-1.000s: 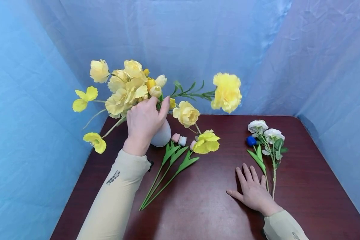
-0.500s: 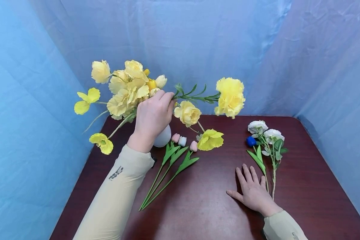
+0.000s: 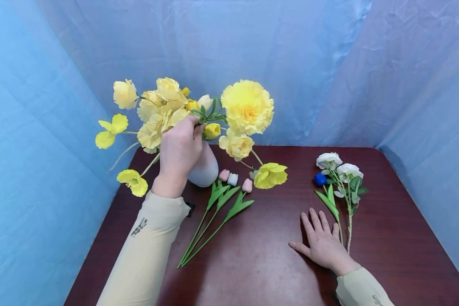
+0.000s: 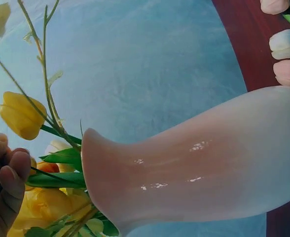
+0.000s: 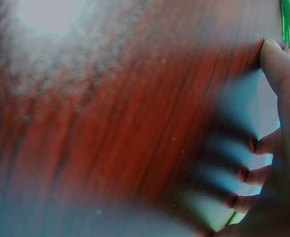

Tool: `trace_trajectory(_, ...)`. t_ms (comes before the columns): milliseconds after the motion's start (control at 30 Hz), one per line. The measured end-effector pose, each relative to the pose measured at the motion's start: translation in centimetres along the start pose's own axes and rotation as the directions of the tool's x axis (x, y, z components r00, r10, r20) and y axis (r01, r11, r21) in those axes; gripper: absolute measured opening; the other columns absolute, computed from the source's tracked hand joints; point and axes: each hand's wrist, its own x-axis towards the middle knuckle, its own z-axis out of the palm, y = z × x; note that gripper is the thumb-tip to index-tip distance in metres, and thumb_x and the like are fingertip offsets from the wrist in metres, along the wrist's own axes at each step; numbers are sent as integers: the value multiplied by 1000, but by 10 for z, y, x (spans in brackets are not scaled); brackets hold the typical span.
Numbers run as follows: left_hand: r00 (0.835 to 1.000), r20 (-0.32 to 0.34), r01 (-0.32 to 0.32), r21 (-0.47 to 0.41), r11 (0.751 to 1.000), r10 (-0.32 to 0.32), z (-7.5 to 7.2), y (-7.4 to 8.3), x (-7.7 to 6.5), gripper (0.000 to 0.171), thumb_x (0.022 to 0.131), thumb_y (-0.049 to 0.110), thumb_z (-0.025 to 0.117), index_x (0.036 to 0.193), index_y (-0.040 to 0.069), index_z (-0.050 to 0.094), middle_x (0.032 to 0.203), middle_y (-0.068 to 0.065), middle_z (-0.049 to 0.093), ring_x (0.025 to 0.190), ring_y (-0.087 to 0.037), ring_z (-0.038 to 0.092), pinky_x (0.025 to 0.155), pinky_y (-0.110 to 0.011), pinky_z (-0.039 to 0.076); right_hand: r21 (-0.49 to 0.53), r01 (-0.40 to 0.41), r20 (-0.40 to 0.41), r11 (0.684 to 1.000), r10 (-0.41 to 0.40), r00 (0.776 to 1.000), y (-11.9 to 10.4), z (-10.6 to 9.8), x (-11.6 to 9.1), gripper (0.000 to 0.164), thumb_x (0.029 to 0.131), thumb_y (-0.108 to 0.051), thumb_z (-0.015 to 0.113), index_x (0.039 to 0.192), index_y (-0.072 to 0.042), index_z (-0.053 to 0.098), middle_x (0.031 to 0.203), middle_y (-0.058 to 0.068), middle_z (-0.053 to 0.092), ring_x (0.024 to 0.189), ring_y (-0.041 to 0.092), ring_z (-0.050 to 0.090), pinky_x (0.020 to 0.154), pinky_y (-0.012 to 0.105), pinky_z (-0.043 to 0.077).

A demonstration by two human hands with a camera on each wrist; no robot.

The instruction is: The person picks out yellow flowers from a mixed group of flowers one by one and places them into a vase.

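My left hand point(image 3: 180, 146) pinches the leafy stem of a big yellow carnation point(image 3: 247, 106) just above the mouth of a pale vase point(image 3: 206, 170). Seen from the left wrist, curled fingertips point(image 4: 16, 180) are close to the vase's flared rim, and a thin dark stem runs from them toward the opening. The vase point(image 4: 194, 163) holds a bunch of yellow flowers point(image 3: 157, 114), partly hidden behind the hand. On the table, my right hand point(image 3: 323, 244) rests palm down with fingers spread, beside the stems of a blue tulip point(image 3: 320, 179) and white flowers point(image 3: 349, 173).
Three tulips, two pink and one white point(image 3: 232, 179), lie on the dark red table point(image 3: 267, 259) in front of the vase. Yellow blooms point(image 3: 269, 175) on long stems lean out to both sides. Blue cloth point(image 3: 229, 51) hangs around the table.
The carnation's head has swung left and turned its face toward me. My left hand has moved left and slightly down with the stem over the last half second. My right hand stays still.
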Motion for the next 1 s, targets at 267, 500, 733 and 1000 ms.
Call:
trace_trajectory(267,997,39,64,58,996,-66,3,-6,-7,13,91,9,66,86,-1,61,66,-15,61,54,-32,59,48,-47,51,13,1,4,1000,-1,1000,-2,0,0,99,83,-75,50,147,-2,31,152,29,22,136,51,16,93,82,16)
trace_trajectory(500,983,76,153,189,970,-170,8,-13,-15,22,87,-3,57,66,2,53,57,-15,51,49,-38,55,41,-52,47,9,-1,6,1000,1,1000,-1,0,0,99,83,-76,48,147,-3,30,152,29,21,136,51,15,93,82,15)
trace_trajectory(733,942,138,266,253,930,-307,11,-17,-16,36,90,5,57,56,10,45,49,-15,48,46,-39,55,39,-52,47,10,2,-6,1000,-2,1000,0,1,0,99,83,-75,50,147,-2,31,152,28,22,136,51,15,94,82,15)
trace_trajectory(1000,933,177,297,117,948,-314,11,-15,-19,31,91,6,55,61,5,48,53,-17,52,50,-38,54,47,-54,49,7,-5,-9,1000,5,1000,2,3,-1,99,82,-74,51,147,-2,32,152,28,23,136,51,16,93,82,16)
